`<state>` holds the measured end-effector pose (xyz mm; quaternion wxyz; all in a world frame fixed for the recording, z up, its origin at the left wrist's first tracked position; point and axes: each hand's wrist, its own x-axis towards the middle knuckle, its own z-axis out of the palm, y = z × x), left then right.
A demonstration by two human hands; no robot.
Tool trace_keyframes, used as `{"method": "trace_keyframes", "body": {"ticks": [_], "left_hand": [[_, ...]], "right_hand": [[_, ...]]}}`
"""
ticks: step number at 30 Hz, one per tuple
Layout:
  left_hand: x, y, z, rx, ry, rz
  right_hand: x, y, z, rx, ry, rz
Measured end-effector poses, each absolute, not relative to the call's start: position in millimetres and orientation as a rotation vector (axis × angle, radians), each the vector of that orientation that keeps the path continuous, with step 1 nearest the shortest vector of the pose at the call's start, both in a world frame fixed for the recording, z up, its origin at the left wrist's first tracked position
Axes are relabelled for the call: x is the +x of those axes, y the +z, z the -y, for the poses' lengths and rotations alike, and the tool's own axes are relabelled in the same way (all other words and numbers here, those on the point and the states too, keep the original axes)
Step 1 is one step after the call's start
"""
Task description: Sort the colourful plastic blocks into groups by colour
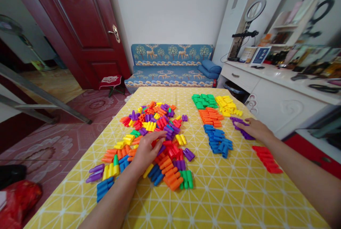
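Observation:
My left hand (pixel 147 149) is over a mixed pile of plastic tube-shaped building blocks. Its thumb and fingers are apart, close to purple blocks (pixel 170 131) and red blocks (pixel 172 150). Over on the right, my right hand (pixel 255 129) has its fingertips closed on a purple block (pixel 241 124) at the purple group; its fingers partly cover that block. Sorted by colour around it lie green blocks (pixel 204 101), yellow blocks (pixel 227 106), orange blocks (pixel 211 117), blue blocks (pixel 217 140) and a row of red blocks (pixel 267 159).
A yellow patterned cloth (pixel 213 200) covers the table. Beyond its far edge stands a blue sofa (pixel 173 72). To the right is a white dresser (pixel 282 97) with a ring light (pixel 255 10). A small stool (pixel 110 81) stands by the red door (pixel 80 15).

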<state>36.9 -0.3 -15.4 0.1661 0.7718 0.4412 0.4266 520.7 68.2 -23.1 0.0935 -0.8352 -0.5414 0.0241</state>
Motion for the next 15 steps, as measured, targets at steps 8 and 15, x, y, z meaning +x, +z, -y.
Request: {"method": "trace_keyframes", "body": {"ticks": [8,15], "left_hand": [[35.9,-15.1,0.6,2.191,1.215,-1.265],[36.6,-14.9,0.5,2.189,1.202,-1.273]], "right_hand": [[519.8,-28.5,-73.3,-2.543,0.129,1.556],[555.9,-28.4,-76.1,-2.359,0.221,1.593]]}}
